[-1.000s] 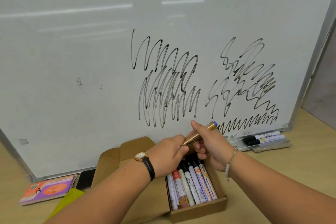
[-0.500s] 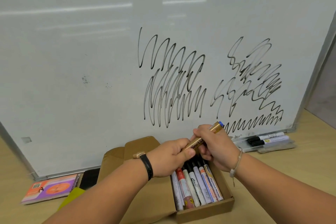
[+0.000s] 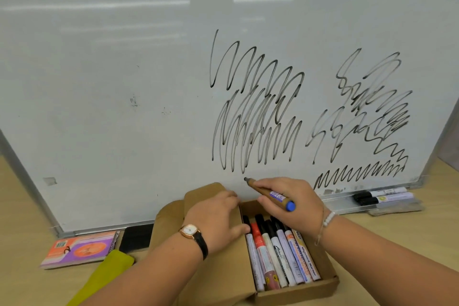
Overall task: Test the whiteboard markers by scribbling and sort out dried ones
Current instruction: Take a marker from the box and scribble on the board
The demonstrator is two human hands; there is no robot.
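Note:
My right hand [image 3: 290, 204] grips a gold marker [image 3: 269, 194] with a blue end; its bare dark tip points up-left, just short of the whiteboard [image 3: 124, 82], below the black scribbles [image 3: 255, 117]. My left hand [image 3: 216, 216] hovers over the left wall of the open cardboard box [image 3: 298, 293], fingers curled and blurred; the marker's cap is out of sight beneath them. Several capped markers [image 3: 280, 253] lie side by side in the box.
Two black-capped markers [image 3: 380, 197] lie on the board's tray at the right. An orange-and-purple booklet [image 3: 79, 249], a black object [image 3: 136, 237] and a yellow-green cloth [image 3: 109, 271] lie on the wooden table at the left.
My left hand pulled the cap off and dropped to the box edge. My right hand turned the marker round, so its bare tip now points at the board.

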